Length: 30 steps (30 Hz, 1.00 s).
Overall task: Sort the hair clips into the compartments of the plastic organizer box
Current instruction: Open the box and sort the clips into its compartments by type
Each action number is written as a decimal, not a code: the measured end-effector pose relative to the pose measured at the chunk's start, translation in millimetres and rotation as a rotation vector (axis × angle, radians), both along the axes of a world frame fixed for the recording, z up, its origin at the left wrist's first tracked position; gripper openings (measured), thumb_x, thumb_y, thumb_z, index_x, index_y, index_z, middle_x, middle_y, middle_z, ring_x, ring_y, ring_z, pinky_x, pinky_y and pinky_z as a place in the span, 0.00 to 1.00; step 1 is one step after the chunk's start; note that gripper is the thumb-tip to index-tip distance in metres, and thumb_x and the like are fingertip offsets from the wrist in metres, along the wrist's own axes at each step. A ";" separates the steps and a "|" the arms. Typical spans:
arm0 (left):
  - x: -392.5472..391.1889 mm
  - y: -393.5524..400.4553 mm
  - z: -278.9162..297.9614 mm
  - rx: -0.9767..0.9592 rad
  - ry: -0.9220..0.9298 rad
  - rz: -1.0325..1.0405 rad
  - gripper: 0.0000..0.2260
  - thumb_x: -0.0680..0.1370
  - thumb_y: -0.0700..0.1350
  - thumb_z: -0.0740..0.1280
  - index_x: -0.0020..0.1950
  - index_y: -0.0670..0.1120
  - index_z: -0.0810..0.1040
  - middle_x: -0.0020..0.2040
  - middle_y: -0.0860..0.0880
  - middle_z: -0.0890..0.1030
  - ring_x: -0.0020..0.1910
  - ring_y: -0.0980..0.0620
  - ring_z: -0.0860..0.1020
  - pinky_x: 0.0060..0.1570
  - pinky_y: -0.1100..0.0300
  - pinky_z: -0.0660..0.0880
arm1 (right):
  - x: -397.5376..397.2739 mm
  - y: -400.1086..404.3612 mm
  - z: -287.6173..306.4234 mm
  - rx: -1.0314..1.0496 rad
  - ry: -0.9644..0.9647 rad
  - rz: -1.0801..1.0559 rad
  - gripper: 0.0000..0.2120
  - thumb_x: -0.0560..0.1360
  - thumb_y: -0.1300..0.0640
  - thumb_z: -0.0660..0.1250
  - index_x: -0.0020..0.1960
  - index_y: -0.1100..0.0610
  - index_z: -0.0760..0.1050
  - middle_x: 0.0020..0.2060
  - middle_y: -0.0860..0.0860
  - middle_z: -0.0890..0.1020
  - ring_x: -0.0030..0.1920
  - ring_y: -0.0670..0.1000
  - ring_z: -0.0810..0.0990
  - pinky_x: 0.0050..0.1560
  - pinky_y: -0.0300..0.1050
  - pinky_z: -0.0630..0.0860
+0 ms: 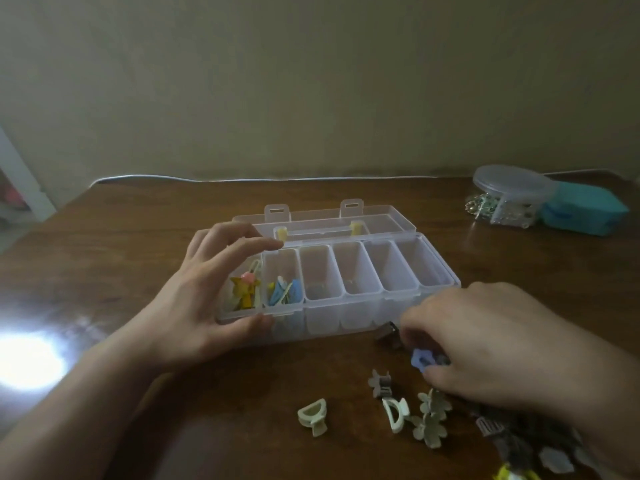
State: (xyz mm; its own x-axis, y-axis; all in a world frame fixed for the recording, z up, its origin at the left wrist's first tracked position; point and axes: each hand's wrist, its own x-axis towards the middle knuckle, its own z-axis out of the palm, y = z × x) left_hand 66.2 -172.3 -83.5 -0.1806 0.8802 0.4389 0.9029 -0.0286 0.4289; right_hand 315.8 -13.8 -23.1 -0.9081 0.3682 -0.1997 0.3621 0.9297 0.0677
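Hands (485, 341): two; compartments (320, 271): seemingly six.

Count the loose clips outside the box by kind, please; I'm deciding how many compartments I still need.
Cream claw clips: 2
Pale green flower clips: 2
Grey-beige flower clip: 1
Dark clip by the box: 1
Blue flower clip, pinched by right hand: 1
Total: 7; the dark pile under the wrist can't be counted.

No text, label or number is legible anywhere
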 end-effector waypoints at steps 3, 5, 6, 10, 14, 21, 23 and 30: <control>1.9 0.0 -0.3 -0.006 -0.011 -0.014 0.31 0.69 0.65 0.68 0.71 0.60 0.69 0.68 0.57 0.65 0.73 0.49 0.62 0.64 0.59 0.66 | 1.9 4.5 -1.5 -0.099 0.027 0.059 0.06 0.74 0.47 0.66 0.50 0.42 0.72 0.44 0.42 0.77 0.44 0.42 0.75 0.45 0.39 0.75; 3.9 0.0 0.7 -0.008 -0.031 -0.028 0.31 0.70 0.64 0.68 0.72 0.61 0.69 0.68 0.59 0.64 0.73 0.51 0.61 0.63 0.64 0.65 | 5.7 11.2 1.5 -0.177 0.104 0.083 0.07 0.73 0.45 0.67 0.47 0.43 0.71 0.41 0.42 0.79 0.41 0.42 0.76 0.39 0.37 0.74; 5.3 0.3 1.1 -0.010 -0.042 -0.038 0.31 0.70 0.64 0.68 0.72 0.61 0.68 0.68 0.60 0.64 0.74 0.51 0.61 0.63 0.65 0.66 | 6.7 13.6 4.2 -0.269 0.172 0.082 0.08 0.72 0.46 0.69 0.46 0.43 0.71 0.40 0.43 0.80 0.39 0.42 0.77 0.36 0.37 0.74; 10.7 2.8 1.2 -0.003 -0.075 -0.073 0.30 0.70 0.62 0.71 0.70 0.62 0.69 0.69 0.60 0.64 0.74 0.49 0.62 0.66 0.55 0.72 | -3.4 14.2 5.3 -0.572 0.654 0.106 0.05 0.70 0.49 0.72 0.42 0.45 0.75 0.40 0.44 0.81 0.37 0.42 0.79 0.33 0.31 0.73; 17.9 5.0 1.8 0.030 -0.095 -0.080 0.32 0.68 0.63 0.73 0.70 0.63 0.66 0.69 0.61 0.64 0.73 0.50 0.64 0.65 0.51 0.75 | -32.9 2.5 -11.0 -0.343 1.009 0.189 0.07 0.72 0.47 0.69 0.47 0.50 0.79 0.37 0.43 0.81 0.41 0.44 0.80 0.38 0.29 0.72; 21.0 7.1 1.9 0.032 -0.086 -0.083 0.35 0.67 0.64 0.73 0.71 0.63 0.62 0.69 0.61 0.64 0.73 0.54 0.64 0.65 0.50 0.75 | -55.3 -5.7 -25.0 -0.125 0.684 0.209 0.20 0.75 0.34 0.55 0.49 0.44 0.81 0.50 0.42 0.83 0.56 0.45 0.75 0.54 0.48 0.70; 21.7 7.1 2.7 0.029 -0.069 -0.084 0.35 0.67 0.64 0.73 0.70 0.64 0.62 0.69 0.63 0.63 0.73 0.55 0.64 0.66 0.50 0.74 | -45.1 -1.3 -17.8 -0.305 0.694 0.230 0.22 0.76 0.33 0.52 0.48 0.43 0.81 0.54 0.40 0.82 0.62 0.41 0.72 0.60 0.47 0.67; 21.4 8.1 1.3 0.017 -0.038 -0.031 0.32 0.66 0.63 0.70 0.68 0.67 0.62 0.69 0.66 0.60 0.73 0.56 0.62 0.64 0.50 0.75 | 24.9 37.9 26.6 -0.355 0.548 -0.085 0.07 0.71 0.36 0.65 0.40 0.36 0.80 0.37 0.38 0.83 0.37 0.40 0.81 0.34 0.41 0.78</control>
